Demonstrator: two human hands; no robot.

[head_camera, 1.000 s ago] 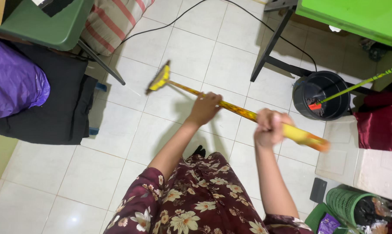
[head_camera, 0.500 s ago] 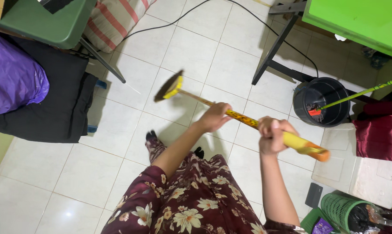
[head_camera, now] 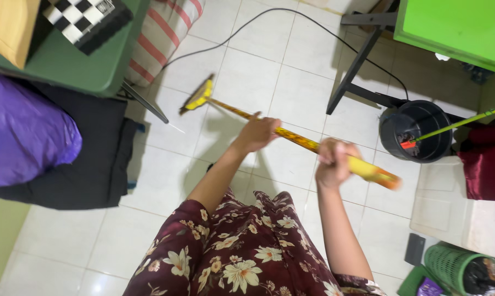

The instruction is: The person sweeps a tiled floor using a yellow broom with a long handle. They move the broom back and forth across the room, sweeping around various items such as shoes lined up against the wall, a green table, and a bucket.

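I hold a broom with a yellow patterned handle across the white tiled floor. My left hand grips the handle about midway. My right hand grips it near the top, just below the yellow and orange end. The dark bristle head with its yellow collar rests on the tiles far to the left, near the leg of a green table. My flowered maroon dress fills the bottom of the view.
A black bucket with a green-handled tool stands at right beside a bright green table with black legs. A black cable runs over the tiles. A purple bundle on black cloth lies left; a green basket sits bottom right.
The broom head has swung back out to the left and away from me, toward the green table's leg. Both hands kept their grip on the handle. The view has shifted slightly.
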